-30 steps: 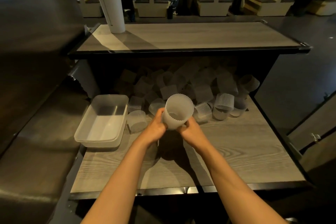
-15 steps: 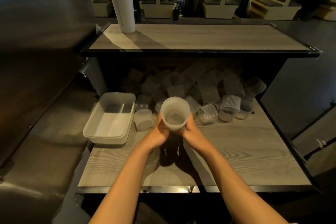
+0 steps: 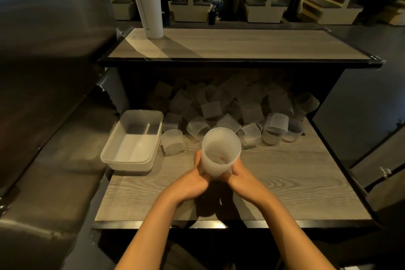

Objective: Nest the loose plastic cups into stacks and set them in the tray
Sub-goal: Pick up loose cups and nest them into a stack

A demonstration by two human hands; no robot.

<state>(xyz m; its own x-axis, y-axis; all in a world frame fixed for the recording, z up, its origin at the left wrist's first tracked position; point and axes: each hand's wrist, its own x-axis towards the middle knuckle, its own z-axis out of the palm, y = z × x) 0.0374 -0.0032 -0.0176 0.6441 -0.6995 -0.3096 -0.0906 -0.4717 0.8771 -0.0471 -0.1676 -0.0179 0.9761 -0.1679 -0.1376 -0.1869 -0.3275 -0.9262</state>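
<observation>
At the centre of the frame both hands hold a translucent ribbed cup [image 3: 221, 151] above the worktop [image 3: 285, 182], its mouth tipped toward the camera. The left hand [image 3: 200, 173] curls round its lower left side and the right hand [image 3: 237, 172] round its lower right. Whether it is a single cup or several already nested cannot be told from here. The step in hand looks like building a stack: holding the piece ready for another cup to go in.

The next move likely calls for freeing one hand to fetch a cup from the loose pile [image 3: 230, 112] heaped just behind, across the middle of the frame under the upper shelf [image 3: 241, 46]. The tray [image 3: 109, 155] sits at centre left, holding no cups as far as can be seen. One cup [image 3: 172, 141] stands just beside the tray's right wall, in the path of a reach there. A tall white cup stack [image 3: 146, 0] stands at the upper left on the shelf.
</observation>
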